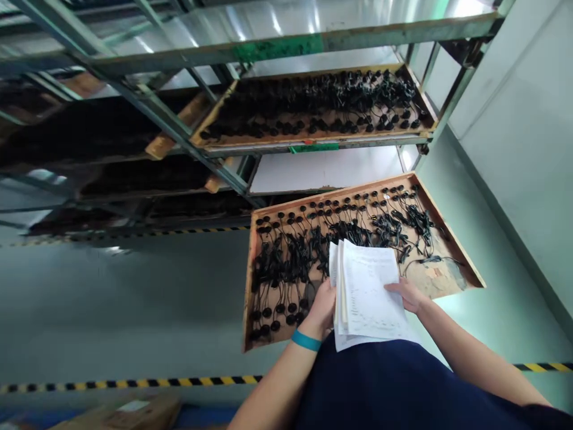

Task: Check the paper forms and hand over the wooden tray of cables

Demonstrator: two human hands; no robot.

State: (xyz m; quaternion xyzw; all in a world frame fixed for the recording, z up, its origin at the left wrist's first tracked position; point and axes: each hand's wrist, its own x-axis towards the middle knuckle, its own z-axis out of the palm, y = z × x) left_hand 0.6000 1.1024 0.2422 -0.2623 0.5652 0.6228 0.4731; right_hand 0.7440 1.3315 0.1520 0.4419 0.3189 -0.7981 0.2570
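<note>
Left hand fingers grip the paper stack at its left edge, right hand fingers grip its right edge, stack held above wooden tray w/ black cables.

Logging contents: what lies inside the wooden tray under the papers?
The shallow wooden tray holds rows of black corded parts; the white paper sheaf covers whatever lies beneath it.
</note>
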